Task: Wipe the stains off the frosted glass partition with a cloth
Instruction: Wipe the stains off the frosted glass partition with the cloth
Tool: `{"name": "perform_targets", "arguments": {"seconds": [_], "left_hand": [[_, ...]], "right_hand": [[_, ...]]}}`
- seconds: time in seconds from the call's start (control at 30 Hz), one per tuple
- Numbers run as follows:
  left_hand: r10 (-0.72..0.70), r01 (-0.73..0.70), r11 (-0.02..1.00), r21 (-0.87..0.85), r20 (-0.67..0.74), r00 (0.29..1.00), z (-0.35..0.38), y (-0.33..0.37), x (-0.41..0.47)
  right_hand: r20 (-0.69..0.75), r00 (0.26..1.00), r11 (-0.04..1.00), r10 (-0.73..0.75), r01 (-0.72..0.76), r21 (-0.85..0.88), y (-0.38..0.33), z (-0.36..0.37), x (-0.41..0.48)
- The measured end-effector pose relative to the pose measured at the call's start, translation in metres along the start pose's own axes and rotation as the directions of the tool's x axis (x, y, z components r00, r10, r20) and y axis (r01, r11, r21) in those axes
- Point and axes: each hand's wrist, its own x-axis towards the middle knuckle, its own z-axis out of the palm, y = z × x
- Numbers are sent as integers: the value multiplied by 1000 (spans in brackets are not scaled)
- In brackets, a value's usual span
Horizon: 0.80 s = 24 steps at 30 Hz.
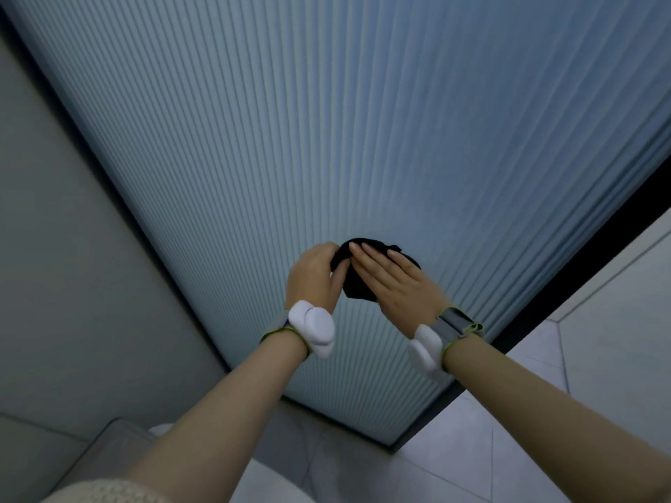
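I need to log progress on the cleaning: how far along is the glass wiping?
Done: cannot tell; no stains show on the ribbed frosted glass partition. In hand: the right hand presses the black cloth flat to the glass, and the left hand pinches its edge. Left: most of the panel above lies beyond the cloth.

Mostly hidden: black cloth (pixel 357 281), covered by right hand (pixel 394 285) laid flat and left hand (pixel 314 275) curled at its edge. Left fingertips out of sight. Glass partition (pixel 326 121) cut off at top. Stains too faint to tell.
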Motion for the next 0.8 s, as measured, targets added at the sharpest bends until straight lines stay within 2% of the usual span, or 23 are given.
{"name": "perform_targets", "arguments": {"seconds": [0.13, 0.23, 0.3, 0.37, 0.47, 0.67, 0.8], "left_hand": [[-68, 62, 995, -82, -74, 995, -17, -13, 15], [-152, 126, 956, -264, -80, 985, -32, -20, 20], [-239, 216, 881, -422, -3, 971, -39, -24, 20], [-334, 352, 760, -546, 137, 933, -42, -27, 20], [-373, 458, 695, -555, 266, 889, -43, -26, 18], [-322, 392, 678, -622, 227, 919, -50, -28, 7], [-290, 396, 753, -526, 274, 917, -66, -47, -6]], "right_hand": [[-2, 1000, 999, -31, 31, 28, -2, -14, 32], [-70, 997, 991, -43, 51, 124, -5, -25, 52], [-86, 996, 976, -35, 52, 209, -8, -31, 63], [-60, 997, 967, -47, 60, 247, -11, -34, 69], [-53, 998, 964, -28, 41, 263, -9, -40, 70], [-82, 997, 866, -5, 45, 497, -12, -47, 73], [106, 993, 713, -44, -43, 699, -24, -47, 73]]}}
